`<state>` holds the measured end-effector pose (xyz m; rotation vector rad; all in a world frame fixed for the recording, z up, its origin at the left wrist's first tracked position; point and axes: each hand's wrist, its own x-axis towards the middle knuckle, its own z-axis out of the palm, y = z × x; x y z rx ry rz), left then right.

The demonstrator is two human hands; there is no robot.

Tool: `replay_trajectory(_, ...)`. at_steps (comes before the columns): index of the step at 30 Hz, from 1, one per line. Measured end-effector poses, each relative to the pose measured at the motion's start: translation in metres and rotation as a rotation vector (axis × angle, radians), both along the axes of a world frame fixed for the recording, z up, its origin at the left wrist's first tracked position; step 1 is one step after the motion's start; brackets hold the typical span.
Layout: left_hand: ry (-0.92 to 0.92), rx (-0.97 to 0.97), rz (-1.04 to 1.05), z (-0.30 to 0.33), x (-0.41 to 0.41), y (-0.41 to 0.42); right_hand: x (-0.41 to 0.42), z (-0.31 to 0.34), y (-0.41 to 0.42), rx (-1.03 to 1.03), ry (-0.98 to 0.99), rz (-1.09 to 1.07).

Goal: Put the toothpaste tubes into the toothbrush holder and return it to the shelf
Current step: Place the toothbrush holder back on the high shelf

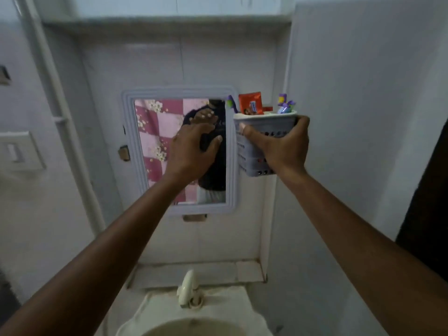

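My right hand (282, 144) grips a pale grey perforated toothbrush holder (252, 154), held up against the wall just right of the mirror. An orange-red toothpaste tube (251, 103) stands upright in it, with a purple toothbrush (232, 103) at its left and purple and blue items (286, 104) at its right. My left hand (194, 147) hovers in front of the mirror with fingers spread, holding nothing, a little left of the holder.
A white-framed mirror (126, 132) hangs on the tiled wall. Below it are a narrow ledge (194, 272), a cream tap (188, 287) and the washbasin (194, 323). A white pipe (60, 122) and a switch plate (19, 151) are at left; a wall corner juts out at right.
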<state>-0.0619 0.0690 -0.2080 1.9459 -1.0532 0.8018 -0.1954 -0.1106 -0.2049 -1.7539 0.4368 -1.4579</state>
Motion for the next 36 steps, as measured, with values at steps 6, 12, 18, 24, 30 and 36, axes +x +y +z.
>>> replay_trajectory(6, -0.122, -0.085, 0.012, 0.094, 0.001, -0.021, -0.012, 0.107, -0.003, -0.089, -0.119, -0.005)
replay_trajectory(12, -0.274, -0.140, 0.038, 0.173, 0.024, -0.038, -0.011, 0.189, -0.006, -0.125, -0.197, -0.005)
replay_trajectory(18, -0.337, -0.170, 0.126, 0.230, 0.063, -0.064, 0.003, 0.248, -0.004, -0.101, -0.271, -0.006)
replay_trajectory(24, -0.276, -0.067, 0.213, 0.227, 0.105, -0.079, 0.026, 0.281, -0.009, -0.104, -0.328, -0.080)
replay_trajectory(30, -0.322, -0.135, 0.229, 0.222, 0.114, -0.086, 0.056, 0.293, -0.015, -0.155, -0.323, -0.155)
replay_trajectory(36, -0.347, -0.158, 0.258, 0.218, 0.117, -0.090, 0.071, 0.312, -0.022, -0.221, -0.404, -0.191)
